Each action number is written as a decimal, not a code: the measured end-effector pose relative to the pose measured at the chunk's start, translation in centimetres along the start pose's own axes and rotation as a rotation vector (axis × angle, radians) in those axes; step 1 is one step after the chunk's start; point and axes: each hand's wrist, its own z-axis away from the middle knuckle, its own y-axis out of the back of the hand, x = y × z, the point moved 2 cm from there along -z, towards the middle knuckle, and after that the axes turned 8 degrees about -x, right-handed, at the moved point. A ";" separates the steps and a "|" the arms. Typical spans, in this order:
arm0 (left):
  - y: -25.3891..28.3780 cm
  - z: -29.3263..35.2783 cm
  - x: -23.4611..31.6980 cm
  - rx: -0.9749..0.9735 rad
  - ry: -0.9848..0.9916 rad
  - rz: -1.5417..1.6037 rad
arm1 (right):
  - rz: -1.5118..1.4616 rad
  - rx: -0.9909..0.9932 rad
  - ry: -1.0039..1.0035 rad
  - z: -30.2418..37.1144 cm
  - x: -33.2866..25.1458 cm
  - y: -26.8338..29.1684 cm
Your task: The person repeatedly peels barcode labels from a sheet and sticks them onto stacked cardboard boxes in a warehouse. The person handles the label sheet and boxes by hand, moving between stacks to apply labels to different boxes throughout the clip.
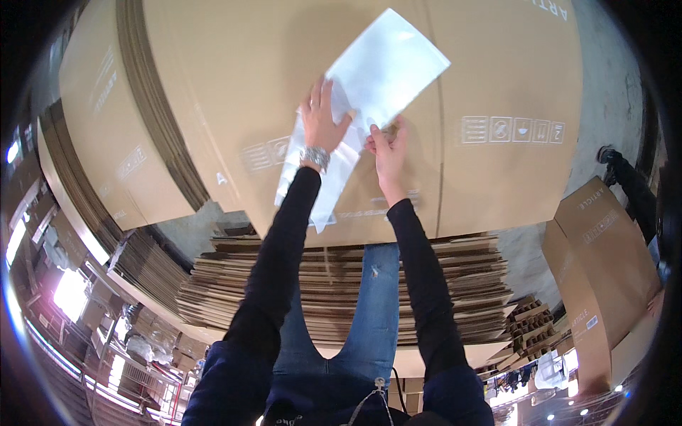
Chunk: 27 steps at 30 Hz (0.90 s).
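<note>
A glossy white sheet (391, 67) lies aslant over a large flat brown cardboard box panel (511, 78). A thinner, see-through whitish strip (328, 186) runs from beneath my hands toward the near edge of the cardboard; whether it is one piece with the sheet I cannot tell. My left hand (325, 128), with a silver watch on the wrist, rests flat on the sheet's left side, its fingers stretched out. At the sheet's near corner my right hand (387, 153) pinches the edge between thumb and fingers, the other fingers curled.
Below the panel, a thick stack of flattened cardboard (341, 284) reaches my legs. More stacked cardboard (121, 128) stands at the left. On the right are an upright brown box (600, 277) and another person's dark-clad leg (632, 184) on the grey floor (611, 85).
</note>
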 end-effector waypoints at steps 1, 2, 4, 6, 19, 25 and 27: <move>-0.5 2.9 -1.2 0.056 0.045 0.253 | 0.121 0.023 0.021 0.3 0.8 -0.5; -1.1 5.4 -2.7 -0.002 0.178 0.528 | 0.227 0.013 0.087 0.8 1.9 -1.3; -0.7 10.6 -6.4 -0.097 0.378 0.523 | 0.268 0.092 0.086 1.9 4.6 -2.6; 1.0 14.3 -12.3 -0.244 0.381 0.428 | 0.500 0.169 0.037 3.2 8.5 -5.8; 4.1 26.9 -33.8 -0.240 0.557 0.742 | 0.383 -0.234 0.129 19.1 8.9 -17.1; 4.2 26.9 -31.4 0.005 0.523 1.068 | 0.982 -0.667 -0.546 31.0 9.3 -9.8; 5.4 26.8 -29.7 -0.048 0.305 0.806 | 1.530 -0.901 -0.598 30.0 10.1 -6.8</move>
